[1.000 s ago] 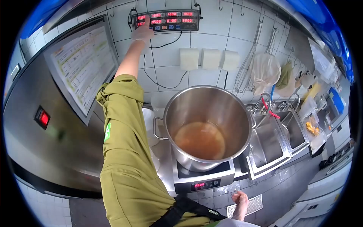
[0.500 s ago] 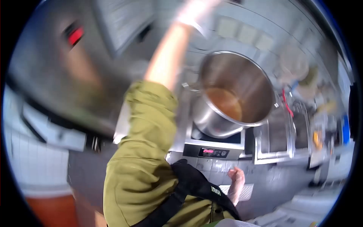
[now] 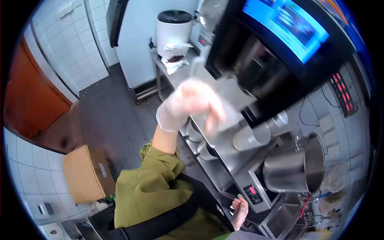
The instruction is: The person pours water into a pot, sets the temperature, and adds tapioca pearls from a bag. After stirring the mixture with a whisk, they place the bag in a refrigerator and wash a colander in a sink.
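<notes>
My left hand [image 3: 190,102], in a thin translucent glove, reaches out over the edge of the steel counter [image 3: 224,150]. Motion smears its bent fingers, and I cannot tell whether they hold anything. Just beyond it stands a black machine [image 3: 226,38] with a lit blue screen [image 3: 286,28]. Two white containers [image 3: 250,138] sit below the machine. My right hand [image 3: 240,208] is low by my body, its fingers curled in, close to the front of an induction cooker [image 3: 253,194]. On that cooker rests a tall steel pot [image 3: 280,168].
A white drink dispenser [image 3: 172,36] with a black lid stands at the counter's far end, a torn packet [image 3: 175,60] of dark contents before it. Steel sinks [image 3: 280,220] lie beyond the cooker. A cardboard box [image 3: 80,174] is on the left, an orange door [image 3: 34,88] behind.
My view has swung left, so the pot now sits at the right and the black machine shows. My left hand has come fully into view near the machine. My right hand stays low with curled fingers.
</notes>
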`<state>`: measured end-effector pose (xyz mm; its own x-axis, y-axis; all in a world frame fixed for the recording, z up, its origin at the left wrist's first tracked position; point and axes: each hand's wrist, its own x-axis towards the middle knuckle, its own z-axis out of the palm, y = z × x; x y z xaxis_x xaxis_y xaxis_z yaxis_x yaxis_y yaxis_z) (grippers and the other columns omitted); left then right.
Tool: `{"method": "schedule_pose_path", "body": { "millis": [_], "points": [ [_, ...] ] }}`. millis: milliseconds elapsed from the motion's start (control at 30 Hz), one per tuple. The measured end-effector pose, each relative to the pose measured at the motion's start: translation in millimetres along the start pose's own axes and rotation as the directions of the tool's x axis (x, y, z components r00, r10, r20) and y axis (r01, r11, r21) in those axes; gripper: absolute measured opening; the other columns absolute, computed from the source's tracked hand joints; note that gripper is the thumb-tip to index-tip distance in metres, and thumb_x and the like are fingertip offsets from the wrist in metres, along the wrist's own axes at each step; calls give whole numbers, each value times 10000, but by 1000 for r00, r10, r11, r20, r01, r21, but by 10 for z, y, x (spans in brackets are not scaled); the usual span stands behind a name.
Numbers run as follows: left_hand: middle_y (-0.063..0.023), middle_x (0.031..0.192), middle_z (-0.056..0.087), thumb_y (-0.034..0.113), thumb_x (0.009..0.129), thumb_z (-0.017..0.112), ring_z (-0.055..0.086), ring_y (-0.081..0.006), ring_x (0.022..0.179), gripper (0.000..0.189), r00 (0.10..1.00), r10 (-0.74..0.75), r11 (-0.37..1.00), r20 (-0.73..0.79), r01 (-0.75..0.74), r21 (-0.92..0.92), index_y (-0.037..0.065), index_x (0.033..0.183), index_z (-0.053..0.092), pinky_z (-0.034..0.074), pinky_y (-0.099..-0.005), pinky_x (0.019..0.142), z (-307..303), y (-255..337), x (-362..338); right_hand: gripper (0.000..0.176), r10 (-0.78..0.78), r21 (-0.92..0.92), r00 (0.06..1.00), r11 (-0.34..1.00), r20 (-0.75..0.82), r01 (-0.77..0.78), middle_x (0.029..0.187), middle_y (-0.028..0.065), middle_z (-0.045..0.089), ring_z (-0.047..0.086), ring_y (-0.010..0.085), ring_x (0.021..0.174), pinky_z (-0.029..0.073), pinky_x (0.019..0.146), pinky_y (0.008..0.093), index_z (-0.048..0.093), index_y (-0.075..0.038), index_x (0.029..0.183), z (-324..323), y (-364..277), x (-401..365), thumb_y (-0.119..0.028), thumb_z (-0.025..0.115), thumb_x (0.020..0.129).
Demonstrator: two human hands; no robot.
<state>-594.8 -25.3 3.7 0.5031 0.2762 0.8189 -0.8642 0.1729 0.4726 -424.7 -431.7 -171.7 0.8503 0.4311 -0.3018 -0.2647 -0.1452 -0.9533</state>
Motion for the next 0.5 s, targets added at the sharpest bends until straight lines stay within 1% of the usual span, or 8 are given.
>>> {"method": "schedule_pose_path", "body": {
  "millis": [67, 133, 167, 233, 300, 367, 467, 500],
  "points": [
    [-78, 482, 527, 226, 887, 396, 511, -168, 461, 355, 978, 62, 907, -198, 27, 420, -65, 875, 598, 418, -270, 498, -818, 297, 76, 362, -2, 19, 999, 1000, 52, 1, 846, 85, 624, 594, 142, 697, 492, 667, 236, 537, -7, 1065, 379, 75, 64, -309, 532, 866],
    [-42, 627, 565, 269, 904, 402, 523, -118, 555, 363, 923, 95, 826, -373, 136, 547, -33, 953, 598, 423, -251, 547, -1736, 381, 257, 373, -45, 12, 996, 999, 75, 44, 844, 90, 629, 597, 142, 703, 488, 657, 238, 541, -9, 1051, 919, 127, 92, -329, 544, 860],
    [-22, 674, 574, 310, 901, 432, 532, -107, 609, 358, 883, 35, 857, -468, 215, 469, 6, 966, 611, 427, -232, 574, -2309, 346, 395, 360, 0, 29, 999, 1000, 49, -1, 829, 86, 628, 599, 148, 704, 490, 657, 244, 543, -9, 1039, 1177, 215, 164, -323, 538, 862],
    [-21, 811, 613, 366, 865, 493, 579, -114, 746, 369, 766, 1, 722, -643, 444, 530, 65, 1064, 571, 454, -253, 713, -3320, 152, 823, 339, 68, 74, 998, 995, 6, -68, 834, 92, 625, 600, 156, 704, 492, 659, 252, 544, -5, 1029, 1745, 383, 255, -302, 522, 869],
    [-76, 1026, 595, 380, 857, 482, 575, -165, 912, 435, 774, 38, 635, -632, 470, 613, 45, 1134, 515, 451, -311, 785, -4315, -225, 1246, 319, 101, 106, 995, 990, -25, -98, 856, 119, 618, 603, 175, 718, 494, 665, 275, 536, 8, 1027, 2461, 382, 278, -271, 494, 879],
    [-149, 1095, 574, 364, 862, 452, 569, -266, 975, 445, 833, 234, 222, -501, 456, 862, 13, 1129, 506, 435, -365, 842, -4905, -416, 1647, 336, 144, 137, 984, 978, 105, -158, 859, 126, 616, 605, 186, 735, 492, 681, 283, 527, 17, 1042, 3142, 268, 263, -275, 496, 878],
    [-217, 1048, 579, 319, 867, 429, 519, -367, 1030, 398, 856, 57, 103, -514, 507, 856, -2, 1078, 532, 389, -401, 890, -5604, -722, 2275, 368, 211, 36, 950, 974, 231, -225, 899, 124, 618, 595, 186, 788, 468, 754, 290, 511, 25, 1070, 3870, 95, 111, -292, 485, 886],
    [-151, 937, 628, 279, 877, 424, 567, -297, 955, 338, 830, -97, 83, -550, 557, 826, 18, 1040, 564, 418, -366, 832, -5720, -797, 2443, 370, 246, 25, 939, 965, 241, -259, 908, 119, 617, 591, 182, 804, 464, 764, 290, 510, 25, 1070, 4023, 79, 102, -296, 480, 889]
  ]
}}
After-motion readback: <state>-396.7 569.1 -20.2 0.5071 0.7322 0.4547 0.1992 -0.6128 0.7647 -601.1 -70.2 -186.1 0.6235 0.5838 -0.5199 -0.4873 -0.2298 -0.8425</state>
